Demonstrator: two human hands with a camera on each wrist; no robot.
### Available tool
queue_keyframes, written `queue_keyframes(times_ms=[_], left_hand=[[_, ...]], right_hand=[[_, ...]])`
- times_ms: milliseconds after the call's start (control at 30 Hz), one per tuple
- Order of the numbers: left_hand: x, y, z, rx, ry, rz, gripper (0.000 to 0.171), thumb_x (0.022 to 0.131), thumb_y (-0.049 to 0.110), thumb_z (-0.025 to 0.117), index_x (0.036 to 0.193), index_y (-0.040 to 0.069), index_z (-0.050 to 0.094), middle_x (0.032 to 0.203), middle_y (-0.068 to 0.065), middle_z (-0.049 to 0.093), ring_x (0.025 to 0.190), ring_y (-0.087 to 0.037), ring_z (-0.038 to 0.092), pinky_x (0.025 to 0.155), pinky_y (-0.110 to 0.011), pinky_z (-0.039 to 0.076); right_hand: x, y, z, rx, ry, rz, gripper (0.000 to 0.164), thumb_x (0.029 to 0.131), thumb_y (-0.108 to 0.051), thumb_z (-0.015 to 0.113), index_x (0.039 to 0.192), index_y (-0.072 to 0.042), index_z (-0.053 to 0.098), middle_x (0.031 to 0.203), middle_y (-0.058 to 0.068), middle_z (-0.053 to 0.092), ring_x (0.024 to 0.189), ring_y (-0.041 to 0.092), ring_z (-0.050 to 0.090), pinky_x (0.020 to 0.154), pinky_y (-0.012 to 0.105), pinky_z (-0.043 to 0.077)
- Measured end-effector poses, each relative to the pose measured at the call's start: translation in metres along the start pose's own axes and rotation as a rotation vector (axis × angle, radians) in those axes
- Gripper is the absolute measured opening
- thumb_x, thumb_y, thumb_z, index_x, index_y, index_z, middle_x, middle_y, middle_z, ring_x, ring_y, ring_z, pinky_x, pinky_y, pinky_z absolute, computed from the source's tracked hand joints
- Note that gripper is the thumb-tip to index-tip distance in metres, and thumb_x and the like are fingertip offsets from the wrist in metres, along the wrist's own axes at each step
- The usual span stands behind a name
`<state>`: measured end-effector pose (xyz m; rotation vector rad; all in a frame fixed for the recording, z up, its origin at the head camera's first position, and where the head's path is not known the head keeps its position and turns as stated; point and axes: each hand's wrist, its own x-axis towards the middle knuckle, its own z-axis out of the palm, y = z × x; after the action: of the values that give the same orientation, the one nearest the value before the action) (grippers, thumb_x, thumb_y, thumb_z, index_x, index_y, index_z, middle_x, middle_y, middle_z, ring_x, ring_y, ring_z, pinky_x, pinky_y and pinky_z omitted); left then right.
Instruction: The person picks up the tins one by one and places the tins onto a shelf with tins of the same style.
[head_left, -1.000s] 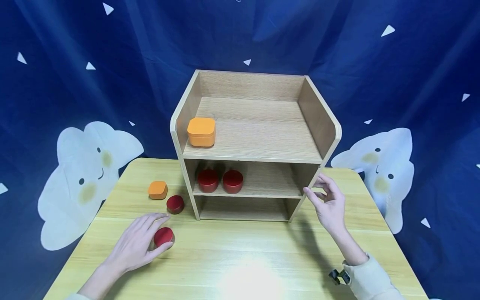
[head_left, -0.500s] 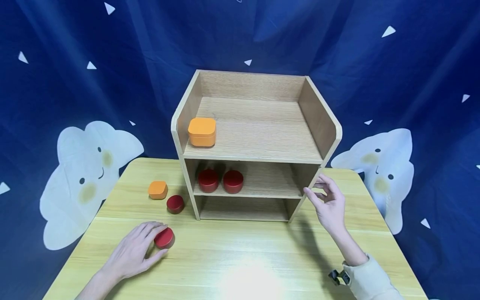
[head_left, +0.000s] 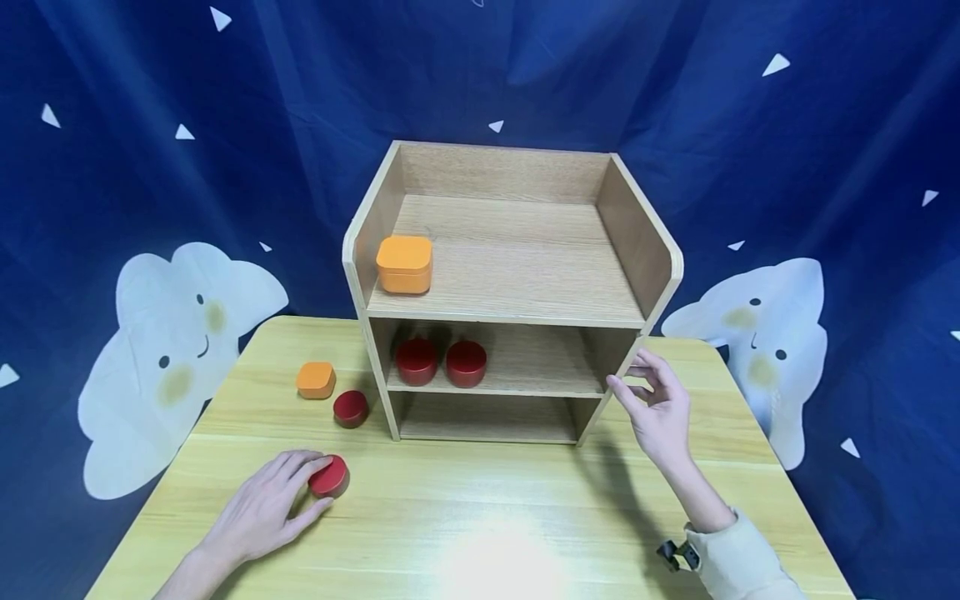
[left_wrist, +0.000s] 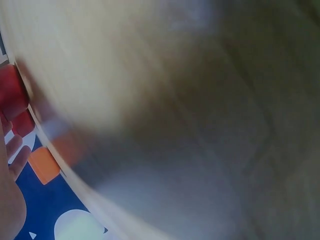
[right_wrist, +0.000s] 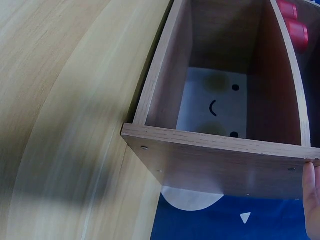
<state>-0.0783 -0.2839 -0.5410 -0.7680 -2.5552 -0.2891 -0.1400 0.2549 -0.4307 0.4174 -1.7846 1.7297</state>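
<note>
A: Left hand?
B: We found it curled around a red tin on the table, front-left of the shelf.
A: Right hand?
B: Loose, we noted; it touched the shelf's side.

Toward the near end of the table's right edge, I can see a pale cream sleeve, loose and softly creased, its cuff gathered just below the right wrist. A small black fitting with angular, blocky parts juts out at that cuff. Past it the right hand is bare. Over by the table's left edge, the left hand and forearm are bare too, both slim.
</note>
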Motion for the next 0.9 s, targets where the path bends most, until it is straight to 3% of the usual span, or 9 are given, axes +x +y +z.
queue_keyframes(times_ms=[533,900], left_hand=[[0.006,0.004,0.009,0.0,0.048,0.032,0.045,0.084,0.044,0.081,0.115,0.012,0.073,0.111,-0.003,0.072,0.1,-0.02,0.068,0.084,-0.039,0.058],[0.023,0.031,0.009,0.001,0.115,0.083,0.049,0.099,0.056,0.059,0.111,0.011,0.074,0.107,-0.003,0.072,0.097,-0.02,0.068,0.083,-0.038,0.058]], right_hand=[[-0.001,0.001,-0.002,0.001,-0.006,-0.012,0.056,0.08,0.03,0.065,0.128,0.002,0.068,0.106,-0.011,0.075,0.095,-0.003,0.072,0.076,0.011,0.058],[0.0,0.002,-0.001,-0.005,0.002,-0.009,0.055,0.079,0.03,0.066,0.127,0.003,0.068,0.106,-0.012,0.074,0.094,-0.004,0.072,0.076,0.01,0.058]])
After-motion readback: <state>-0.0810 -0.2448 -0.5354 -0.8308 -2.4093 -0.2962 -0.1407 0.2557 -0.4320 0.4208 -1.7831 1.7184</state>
